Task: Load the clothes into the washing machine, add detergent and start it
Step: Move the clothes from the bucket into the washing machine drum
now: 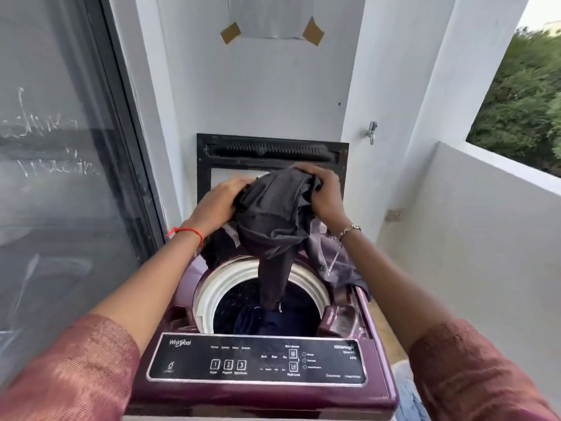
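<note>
**Grey garment goes over the washer**

Gripping a bunched grey garment (273, 214) with left hand (223, 197) and right hand (323, 189), fingers curled tight into the cloth on either side. Held above the open drum (209, 288), one end hanging down past the white rim into it. Inside, dark blue clothes (258, 322); more dark cloth (340, 262) heaped on the back edge of the washer (258, 395), below the raised lid (273, 147).

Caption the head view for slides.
Left hand and right hand grip a dark grey garment over the drum of the Whirlpool washing machine.
</note>
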